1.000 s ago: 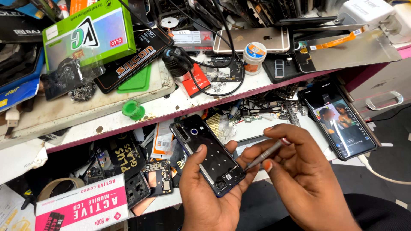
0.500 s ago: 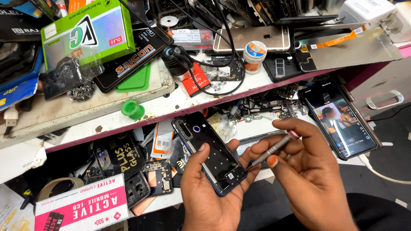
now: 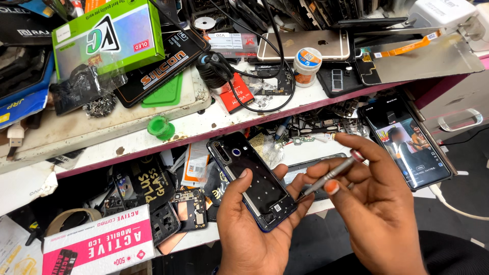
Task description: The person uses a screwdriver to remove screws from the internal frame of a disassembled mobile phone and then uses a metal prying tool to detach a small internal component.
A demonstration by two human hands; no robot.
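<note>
My left hand [image 3: 252,231] holds a dark blue phone back housing [image 3: 250,178] from below, its open inner side facing up and the camera holes at its far end. My right hand [image 3: 374,203] pinches a slim silver screwdriver [image 3: 328,177] between thumb and fingers. The tool's tip points down-left and sits at the lower right edge of the housing, close to my left fingertips.
A lit phone [image 3: 410,140] lies right of my hands on the lower shelf [image 3: 204,239] among loose parts and circuit boards. A pink and white box [image 3: 99,247] sits at the lower left. Above, the cluttered bench [image 3: 132,140] carries a green box [image 3: 109,35], a green cap [image 3: 160,127], a small jar [image 3: 307,65] and black cables.
My right hand has swung the screwdriver, lifting its handle up and to the right while the tip stays near the housing's lower edge. The left hand has kept the housing almost still.
</note>
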